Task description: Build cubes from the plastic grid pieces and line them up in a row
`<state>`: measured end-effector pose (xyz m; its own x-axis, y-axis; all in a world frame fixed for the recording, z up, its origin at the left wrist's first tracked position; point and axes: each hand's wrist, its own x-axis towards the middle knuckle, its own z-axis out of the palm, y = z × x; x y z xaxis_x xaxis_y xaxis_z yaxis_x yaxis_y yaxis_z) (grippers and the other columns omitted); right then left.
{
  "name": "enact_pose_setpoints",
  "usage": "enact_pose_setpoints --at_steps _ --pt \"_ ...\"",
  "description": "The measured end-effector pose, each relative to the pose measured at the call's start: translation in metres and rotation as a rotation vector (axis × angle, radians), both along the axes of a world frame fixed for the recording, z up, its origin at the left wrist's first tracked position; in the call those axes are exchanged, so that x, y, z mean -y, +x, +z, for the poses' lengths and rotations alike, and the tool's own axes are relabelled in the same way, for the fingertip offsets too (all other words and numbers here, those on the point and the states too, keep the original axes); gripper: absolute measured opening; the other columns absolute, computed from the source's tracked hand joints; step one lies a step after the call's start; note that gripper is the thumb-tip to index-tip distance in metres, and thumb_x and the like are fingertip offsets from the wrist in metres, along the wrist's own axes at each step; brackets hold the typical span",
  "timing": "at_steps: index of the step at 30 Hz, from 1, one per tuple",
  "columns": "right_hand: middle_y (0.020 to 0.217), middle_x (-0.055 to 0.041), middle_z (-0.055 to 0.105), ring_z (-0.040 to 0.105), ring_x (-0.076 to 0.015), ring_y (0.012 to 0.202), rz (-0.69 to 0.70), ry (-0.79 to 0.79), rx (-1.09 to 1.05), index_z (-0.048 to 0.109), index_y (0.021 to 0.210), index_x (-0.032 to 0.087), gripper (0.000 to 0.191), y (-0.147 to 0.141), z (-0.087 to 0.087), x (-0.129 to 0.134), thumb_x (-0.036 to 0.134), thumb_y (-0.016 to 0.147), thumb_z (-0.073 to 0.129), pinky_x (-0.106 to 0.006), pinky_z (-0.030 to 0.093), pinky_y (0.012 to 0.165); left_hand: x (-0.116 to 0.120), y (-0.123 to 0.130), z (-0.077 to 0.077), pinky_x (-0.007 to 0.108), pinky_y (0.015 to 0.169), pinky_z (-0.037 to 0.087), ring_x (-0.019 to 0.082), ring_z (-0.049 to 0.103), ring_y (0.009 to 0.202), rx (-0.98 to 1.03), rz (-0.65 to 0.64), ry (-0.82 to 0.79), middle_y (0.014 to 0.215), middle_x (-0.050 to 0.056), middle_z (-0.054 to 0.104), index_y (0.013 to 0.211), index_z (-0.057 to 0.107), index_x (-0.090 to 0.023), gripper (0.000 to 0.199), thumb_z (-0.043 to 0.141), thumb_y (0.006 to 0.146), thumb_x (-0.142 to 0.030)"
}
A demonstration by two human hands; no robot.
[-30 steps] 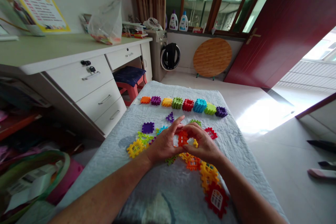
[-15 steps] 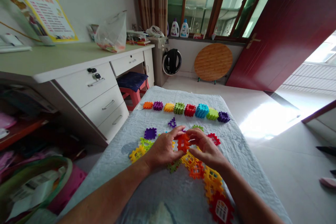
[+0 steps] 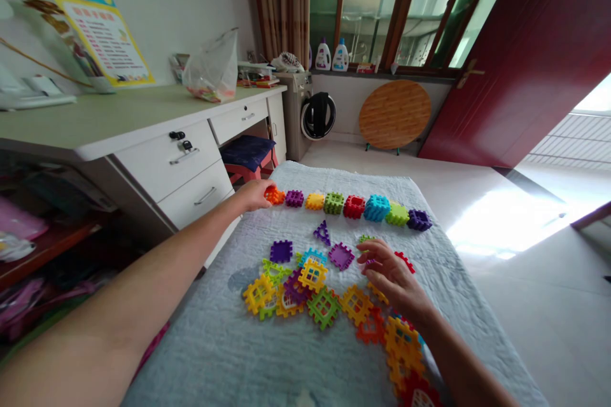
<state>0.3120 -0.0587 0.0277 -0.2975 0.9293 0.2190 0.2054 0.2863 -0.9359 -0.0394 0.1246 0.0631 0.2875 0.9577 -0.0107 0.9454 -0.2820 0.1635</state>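
Note:
At the left end of a row of coloured stacks, my left hand (image 3: 258, 195) has its fingers closed round orange pieces (image 3: 275, 195). A purple stack (image 3: 294, 198) stands just right of them. My right hand (image 3: 389, 270) hovers over the loose pieces with its fingers apart and nothing in them, partly hiding a green piece (image 3: 366, 238). Near it lie a pink-purple square (image 3: 341, 255), a purple triangle (image 3: 322, 233) and a red piece (image 3: 405, 261). Yellow (image 3: 312, 275) and green (image 3: 323, 307) window pieces overlap in a loose pile nearer to me.
The row continues with red (image 3: 354, 206), blue (image 3: 377, 208) and dark purple (image 3: 419, 220) stacks across the cloth-covered table (image 3: 267, 362). A desk (image 3: 143, 116) stands to the left, with a stool (image 3: 249, 151) beside it. A washing machine (image 3: 296, 116) is behind.
My left hand has moved from the middle to the far left end of the row. The orange-red piece is no longer between my hands. My right hand has moved slightly right and opened.

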Motion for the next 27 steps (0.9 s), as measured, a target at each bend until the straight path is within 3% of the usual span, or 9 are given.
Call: enact_pose_setpoints --at_steps 7,15,27 --pt "0.118 -0.0077 0.047 0.057 -0.0182 0.096 -0.005 0.015 0.019 0.054 0.117 0.028 0.031 0.007 -0.006 -0.002 0.024 0.086 0.051 -0.035 0.054 0.081 -0.027 0.013 -0.004 0.024 0.08 0.045 0.022 0.062 0.097 -0.152 -0.028 -0.093 0.109 0.006 0.068 0.113 0.059 -0.019 0.056 0.062 0.057 -0.017" --pt "0.117 -0.0069 0.046 0.058 -0.017 0.094 -0.009 0.032 0.034 0.053 0.115 0.028 0.032 0.008 -0.003 -0.001 0.02 0.085 0.049 -0.033 0.054 0.08 -0.047 0.017 -0.003 0.024 0.083 0.044 0.023 0.06 0.1 -0.196 -0.055 -0.169 0.115 0.006 0.066 0.115 0.059 -0.019 0.063 0.061 0.053 -0.017" --pt "0.117 -0.007 0.046 0.058 -0.0173 0.095 -0.017 0.029 0.034 0.054 0.115 0.027 0.028 0.009 0.0 -0.003 0.025 0.088 0.048 -0.033 0.054 0.081 -0.053 0.014 -0.02 0.024 0.076 0.046 0.022 0.063 0.088 -0.155 -0.082 -0.237 0.104 0.004 0.068 0.112 0.059 -0.018 0.06 0.059 0.052 -0.017"
